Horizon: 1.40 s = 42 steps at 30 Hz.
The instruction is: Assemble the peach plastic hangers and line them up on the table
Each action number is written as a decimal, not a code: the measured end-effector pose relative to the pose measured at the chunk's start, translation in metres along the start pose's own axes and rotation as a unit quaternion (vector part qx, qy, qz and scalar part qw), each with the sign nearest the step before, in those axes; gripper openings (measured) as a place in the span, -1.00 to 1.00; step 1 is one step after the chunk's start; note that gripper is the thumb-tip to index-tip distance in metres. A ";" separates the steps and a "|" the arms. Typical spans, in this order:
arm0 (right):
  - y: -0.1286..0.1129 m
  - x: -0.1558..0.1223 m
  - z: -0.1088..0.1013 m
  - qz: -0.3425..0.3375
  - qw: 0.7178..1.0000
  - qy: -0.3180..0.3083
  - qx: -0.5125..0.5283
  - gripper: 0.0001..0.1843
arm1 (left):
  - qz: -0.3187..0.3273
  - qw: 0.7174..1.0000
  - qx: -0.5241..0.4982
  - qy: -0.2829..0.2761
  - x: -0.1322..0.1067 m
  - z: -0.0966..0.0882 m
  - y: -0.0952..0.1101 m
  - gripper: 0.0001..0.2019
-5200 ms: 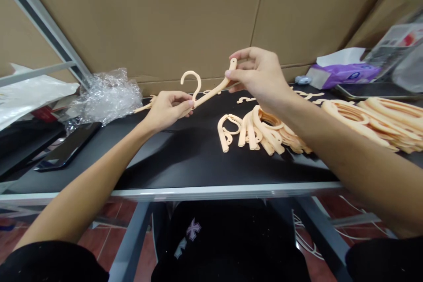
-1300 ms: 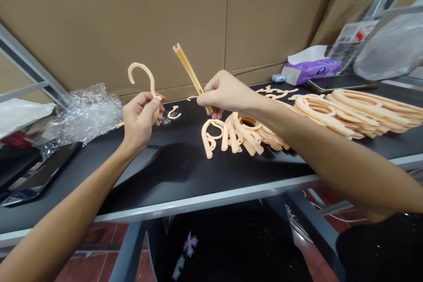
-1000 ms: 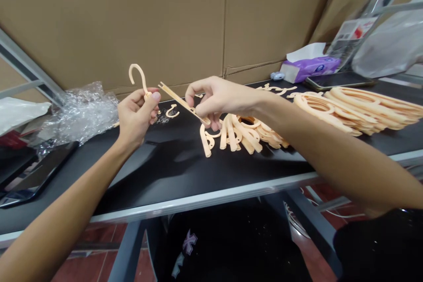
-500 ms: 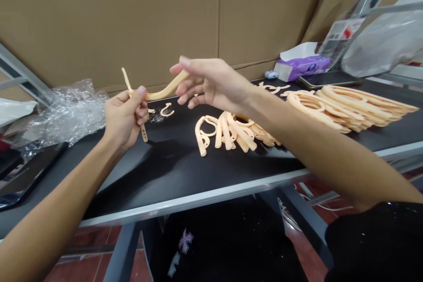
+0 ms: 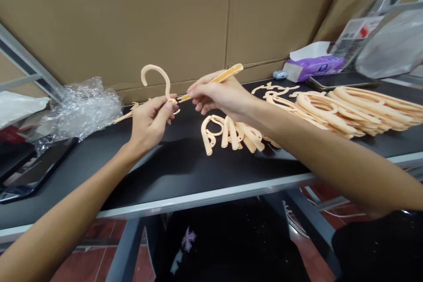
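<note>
My left hand (image 5: 150,119) pinches a pale peach plastic clothes hanger at the base of its hook (image 5: 157,70), which stands upright above the fingers. One hanger arm (image 5: 123,117) sticks out left from behind that hand. The opposite hanger arm (image 5: 229,72) is in my right hand (image 5: 214,94), closed around it, its hollow yellowish side showing. Fingers partly hide the joint between hook and arms. Just below my right hand, several folded hanger parts (image 5: 211,136) lie on the black table (image 5: 185,172).
A large stack of similar peach parts (image 5: 330,110) lies at the right, with loose hook pieces (image 5: 274,88) behind. Farther back are a purple tissue pack (image 5: 313,68) and a phone (image 5: 343,80). Crumpled clear plastic (image 5: 82,110) and a dark tablet-like device (image 5: 39,169) sit left. Cardboard (image 5: 132,17) stands behind.
The hanger has turned so its hook now points up and its arms spread sideways. My right hand, loosely spread at the arm's end before, has closed on that arm.
</note>
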State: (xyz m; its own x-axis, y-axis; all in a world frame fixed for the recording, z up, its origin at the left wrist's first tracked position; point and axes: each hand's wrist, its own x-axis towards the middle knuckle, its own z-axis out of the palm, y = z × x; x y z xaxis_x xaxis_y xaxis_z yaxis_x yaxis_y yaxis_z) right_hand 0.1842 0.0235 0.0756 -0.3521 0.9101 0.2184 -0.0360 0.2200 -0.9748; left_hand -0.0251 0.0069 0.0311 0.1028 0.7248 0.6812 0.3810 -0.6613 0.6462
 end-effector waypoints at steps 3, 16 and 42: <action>-0.002 0.003 -0.008 0.010 0.999 -0.015 -0.026 -0.85 | 0.052 0.995 0.087 -0.019 0.001 -0.004 -0.003 -0.81; 0.004 0.005 -0.006 -0.023 0.998 -0.014 -0.056 -0.90 | 0.211 0.951 0.221 -0.049 0.004 -0.012 -0.016 -0.86; 0.001 -0.001 -0.012 -0.185 0.934 -0.043 -0.302 -0.72 | 0.246 0.935 0.242 -0.084 0.006 -0.016 -0.026 -0.95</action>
State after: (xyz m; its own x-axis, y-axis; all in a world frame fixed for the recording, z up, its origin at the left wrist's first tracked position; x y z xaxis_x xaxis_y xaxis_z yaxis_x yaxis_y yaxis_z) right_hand 0.1954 0.0265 0.0749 -0.4950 0.7068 0.5054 0.3543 0.6953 -0.6254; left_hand -0.0494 0.0254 0.0235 0.5027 0.4027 0.7649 0.6165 -0.7873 0.0094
